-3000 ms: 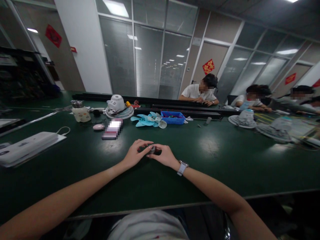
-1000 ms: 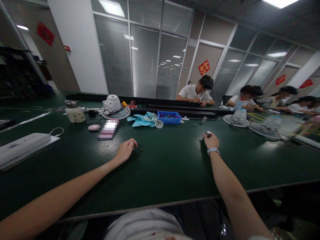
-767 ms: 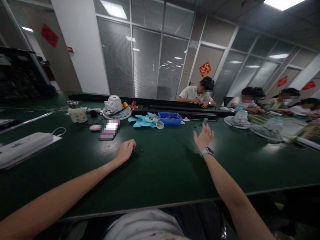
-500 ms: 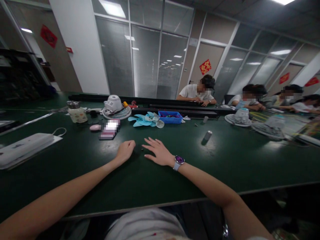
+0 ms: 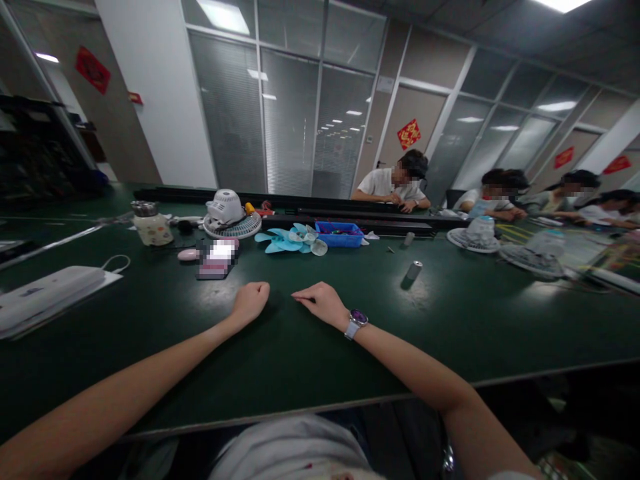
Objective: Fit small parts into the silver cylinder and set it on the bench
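My left hand (image 5: pixel 251 301) rests on the green table (image 5: pixel 260 367) with its fingers curled into a fist; whatever may be inside is hidden. To its right, my right hand (image 5: pixel 321 305) has thumb and fingertips pinched together low over the tabletop. Anything in that pinch is too small to make out. A gap of bare green surface lies between the two hands. On my right wrist is a watch (image 5: pixel 357 323). Light blue fan blades (image 5: pixel 287 239) lie beyond the hands, beside a blue bin (image 5: pixel 340 235) with small coloured parts.
A phone (image 5: pixel 218 260) and a white fan (image 5: pixel 227 213) are at the left, near a patterned jar (image 5: pixel 152 225). A white packet (image 5: pixel 55 297) lies further left. A small metal cylinder (image 5: pixel 414 270) stands to the right. Several people sit across the table.
My right hand has gone from spread fingers to a pinch. The tiny dark piece that lay between my hands no longer shows. My left fist stays in place.
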Demonstrator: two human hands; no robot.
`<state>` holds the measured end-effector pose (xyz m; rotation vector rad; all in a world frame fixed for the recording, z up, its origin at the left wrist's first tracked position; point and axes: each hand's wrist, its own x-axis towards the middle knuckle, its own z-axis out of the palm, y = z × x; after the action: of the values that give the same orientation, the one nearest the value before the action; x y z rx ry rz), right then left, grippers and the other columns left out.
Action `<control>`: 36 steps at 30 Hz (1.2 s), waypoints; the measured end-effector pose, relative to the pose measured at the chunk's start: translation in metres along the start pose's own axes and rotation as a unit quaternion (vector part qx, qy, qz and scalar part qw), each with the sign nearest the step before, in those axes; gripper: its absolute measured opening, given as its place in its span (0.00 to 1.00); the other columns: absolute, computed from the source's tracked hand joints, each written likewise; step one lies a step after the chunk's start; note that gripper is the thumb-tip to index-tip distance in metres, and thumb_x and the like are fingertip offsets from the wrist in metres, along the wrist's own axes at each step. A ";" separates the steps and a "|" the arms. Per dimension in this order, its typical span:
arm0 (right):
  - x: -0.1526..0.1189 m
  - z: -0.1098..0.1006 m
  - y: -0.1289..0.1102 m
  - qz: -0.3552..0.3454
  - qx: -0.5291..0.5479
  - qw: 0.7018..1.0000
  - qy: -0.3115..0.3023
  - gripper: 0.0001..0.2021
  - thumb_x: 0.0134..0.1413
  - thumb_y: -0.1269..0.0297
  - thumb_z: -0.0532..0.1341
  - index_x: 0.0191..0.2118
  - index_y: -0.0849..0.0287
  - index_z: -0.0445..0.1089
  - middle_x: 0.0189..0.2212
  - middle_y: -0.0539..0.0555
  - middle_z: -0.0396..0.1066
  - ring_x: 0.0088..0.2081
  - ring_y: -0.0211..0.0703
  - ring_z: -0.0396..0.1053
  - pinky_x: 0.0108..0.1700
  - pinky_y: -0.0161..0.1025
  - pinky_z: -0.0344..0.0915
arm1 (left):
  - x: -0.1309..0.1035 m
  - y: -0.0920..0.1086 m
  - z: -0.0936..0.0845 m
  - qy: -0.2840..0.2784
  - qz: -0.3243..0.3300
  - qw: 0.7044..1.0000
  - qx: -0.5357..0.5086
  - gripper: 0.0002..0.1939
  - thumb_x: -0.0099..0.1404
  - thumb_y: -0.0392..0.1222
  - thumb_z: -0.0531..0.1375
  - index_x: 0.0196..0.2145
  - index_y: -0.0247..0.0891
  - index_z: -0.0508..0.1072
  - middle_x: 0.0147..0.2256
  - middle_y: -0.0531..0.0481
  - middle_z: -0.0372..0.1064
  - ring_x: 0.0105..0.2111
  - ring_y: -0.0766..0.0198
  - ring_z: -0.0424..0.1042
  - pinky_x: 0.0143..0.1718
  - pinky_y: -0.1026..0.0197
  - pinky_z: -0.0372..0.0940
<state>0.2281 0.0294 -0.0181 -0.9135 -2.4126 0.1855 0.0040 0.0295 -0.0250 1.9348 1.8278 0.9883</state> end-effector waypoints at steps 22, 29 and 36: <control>-0.113 -0.146 0.202 0.470 -0.282 0.787 0.285 0.17 0.59 0.64 0.56 0.49 0.60 0.77 0.40 0.64 0.77 0.39 0.53 0.73 0.41 0.44 0.64 | 0.001 -0.001 0.001 -0.032 0.008 0.999 0.023 0.16 0.58 0.38 0.47 0.13 0.41 0.56 0.15 0.53 0.55 0.20 0.63 0.58 0.25 0.60 0.45; -0.112 -0.142 0.206 0.472 -0.282 0.786 0.283 0.17 0.58 0.64 0.56 0.49 0.58 0.77 0.40 0.64 0.77 0.39 0.53 0.73 0.41 0.44 0.65 | 0.001 0.000 0.001 -0.027 0.013 0.999 0.015 0.16 0.58 0.37 0.47 0.13 0.40 0.55 0.15 0.54 0.55 0.20 0.63 0.58 0.25 0.60 0.45; -0.114 -0.137 0.208 0.477 -0.276 0.784 0.287 0.18 0.57 0.62 0.56 0.48 0.58 0.77 0.39 0.63 0.77 0.40 0.53 0.73 0.42 0.44 0.66 | 0.000 0.003 0.000 -0.039 0.010 0.999 0.017 0.17 0.59 0.39 0.46 0.13 0.41 0.54 0.15 0.54 0.54 0.20 0.64 0.57 0.25 0.60 0.45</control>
<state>0.4908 0.1050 -0.0183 -2.0495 -1.2493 -0.4155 0.0060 0.0289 -0.0234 1.9861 1.7969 0.8818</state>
